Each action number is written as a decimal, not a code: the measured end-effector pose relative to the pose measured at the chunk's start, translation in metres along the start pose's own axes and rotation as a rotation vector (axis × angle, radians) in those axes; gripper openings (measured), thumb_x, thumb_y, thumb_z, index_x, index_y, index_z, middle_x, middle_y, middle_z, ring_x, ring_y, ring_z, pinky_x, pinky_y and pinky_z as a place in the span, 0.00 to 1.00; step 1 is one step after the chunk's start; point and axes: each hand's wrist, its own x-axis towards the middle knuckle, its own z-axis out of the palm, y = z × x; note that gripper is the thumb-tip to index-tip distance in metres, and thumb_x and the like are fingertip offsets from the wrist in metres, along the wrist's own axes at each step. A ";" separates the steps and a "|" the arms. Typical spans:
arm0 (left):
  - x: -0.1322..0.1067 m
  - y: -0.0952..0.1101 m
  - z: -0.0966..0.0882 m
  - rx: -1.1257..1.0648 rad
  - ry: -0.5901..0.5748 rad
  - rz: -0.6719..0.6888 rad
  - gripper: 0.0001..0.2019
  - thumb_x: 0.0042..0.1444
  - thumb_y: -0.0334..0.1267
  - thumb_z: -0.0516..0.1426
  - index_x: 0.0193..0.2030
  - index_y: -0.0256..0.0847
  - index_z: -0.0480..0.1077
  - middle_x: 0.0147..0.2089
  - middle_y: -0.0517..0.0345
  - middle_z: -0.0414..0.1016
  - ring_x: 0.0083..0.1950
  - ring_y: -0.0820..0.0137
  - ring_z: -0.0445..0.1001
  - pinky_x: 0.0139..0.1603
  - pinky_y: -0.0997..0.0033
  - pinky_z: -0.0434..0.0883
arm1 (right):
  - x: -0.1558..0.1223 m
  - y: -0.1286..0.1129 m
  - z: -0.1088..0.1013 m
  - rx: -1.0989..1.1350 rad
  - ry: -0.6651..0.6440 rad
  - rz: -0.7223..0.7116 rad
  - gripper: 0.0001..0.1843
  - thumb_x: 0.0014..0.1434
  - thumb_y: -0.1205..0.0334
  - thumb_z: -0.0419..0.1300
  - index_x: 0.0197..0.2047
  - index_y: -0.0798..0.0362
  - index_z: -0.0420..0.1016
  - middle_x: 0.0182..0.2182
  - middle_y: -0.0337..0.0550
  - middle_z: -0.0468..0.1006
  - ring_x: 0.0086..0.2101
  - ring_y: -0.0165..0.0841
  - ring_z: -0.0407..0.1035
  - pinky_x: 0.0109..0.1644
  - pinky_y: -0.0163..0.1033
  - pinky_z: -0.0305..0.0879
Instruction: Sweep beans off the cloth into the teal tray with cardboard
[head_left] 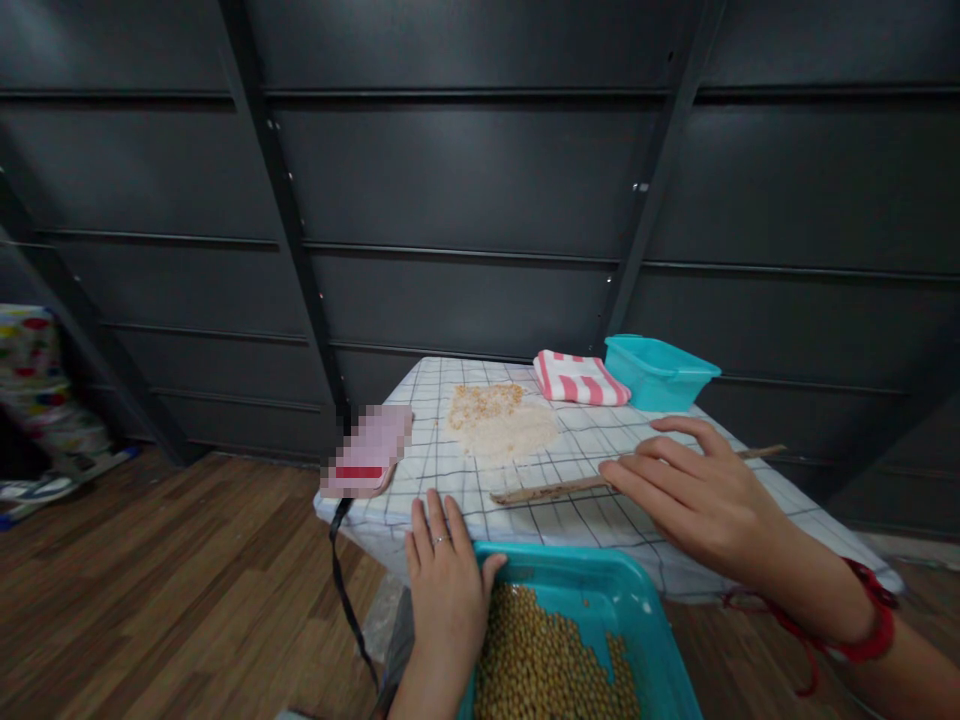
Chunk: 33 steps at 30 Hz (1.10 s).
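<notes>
Two hands are seen at one table (461, 480), which is covered by a white checked cloth. One wooden stick (555, 490) is held in the fingers of the right hand (701, 490), slanting low over the near part of the cloth. The left hand (448, 595) is laid flat, its fingers extended onto the cloth's edge and its thumb set at the corner of a teal tray (663, 620). Two teal containers can be counted: the tray, in which many greenish-brown beans (540, 655) are heaped, leaving part of its floor bare, and a smaller box (660, 375), whose contents cannot be made out. Beside the box one striped towel (581, 380) is placed, folded. One patch of pale powder (510, 435) is spread mid-table, with yellow crumbs (484, 402) scattered along its far side.
</notes>
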 end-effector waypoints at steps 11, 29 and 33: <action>0.001 0.000 -0.001 0.030 0.052 0.024 0.34 0.47 0.49 0.56 0.53 0.21 0.59 0.56 0.27 0.59 0.57 0.41 0.56 0.48 0.48 0.65 | -0.008 -0.001 -0.009 0.070 -0.015 0.026 0.10 0.58 0.74 0.47 0.37 0.54 0.67 0.26 0.38 0.75 0.28 0.28 0.63 0.44 0.44 0.57; -0.001 -0.001 0.002 -0.001 0.031 -0.001 0.33 0.50 0.52 0.51 0.55 0.24 0.58 0.58 0.30 0.58 0.60 0.44 0.54 0.50 0.47 0.63 | -0.018 0.016 0.011 -0.074 0.039 0.064 0.11 0.53 0.78 0.50 0.37 0.57 0.68 0.25 0.41 0.74 0.29 0.31 0.63 0.43 0.45 0.59; -0.002 -0.001 0.004 -0.033 0.017 -0.001 0.33 0.51 0.52 0.51 0.55 0.23 0.58 0.59 0.28 0.57 0.60 0.43 0.52 0.51 0.46 0.62 | -0.015 0.017 0.020 -0.175 0.051 0.097 0.12 0.54 0.78 0.49 0.35 0.57 0.70 0.24 0.41 0.74 0.29 0.32 0.63 0.42 0.44 0.58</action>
